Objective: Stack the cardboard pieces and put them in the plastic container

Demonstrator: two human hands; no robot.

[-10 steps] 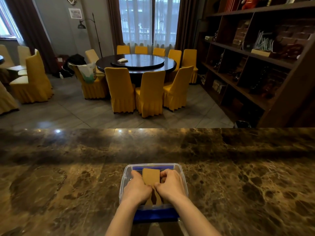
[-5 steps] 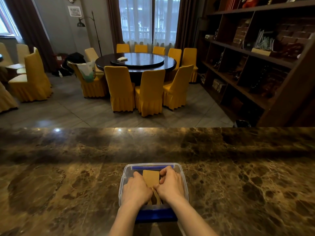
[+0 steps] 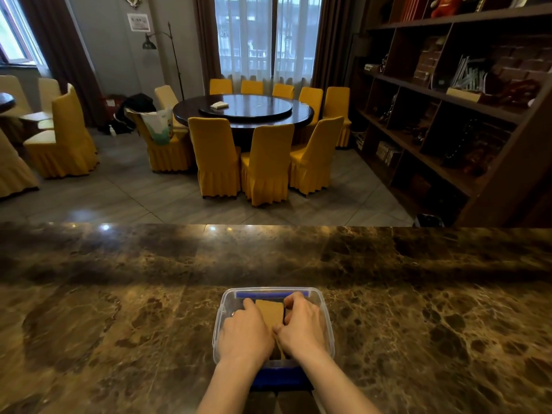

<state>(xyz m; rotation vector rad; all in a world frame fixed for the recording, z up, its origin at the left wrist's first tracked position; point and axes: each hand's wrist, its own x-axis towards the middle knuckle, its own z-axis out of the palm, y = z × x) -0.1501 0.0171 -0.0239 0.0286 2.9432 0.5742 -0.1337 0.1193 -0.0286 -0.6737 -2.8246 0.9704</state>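
A clear plastic container (image 3: 325, 312) with blue trim sits on the marble counter near its front edge. Inside it lies a stack of tan cardboard pieces (image 3: 269, 312). My left hand (image 3: 243, 334) grips the stack's left side and my right hand (image 3: 301, 327) grips its right side, both reaching down into the container. The hands hide most of the stack's near half.
The dark marble counter (image 3: 119, 309) stretches wide to both sides of the container. Beyond its far edge lies a room with a round table (image 3: 243, 110), yellow chairs and a dark shelf unit (image 3: 448, 109) at the right.
Both hands have pushed a little farther into the container with the cardboard stack, and the fingers have spread wider along its sides. The container has not moved.
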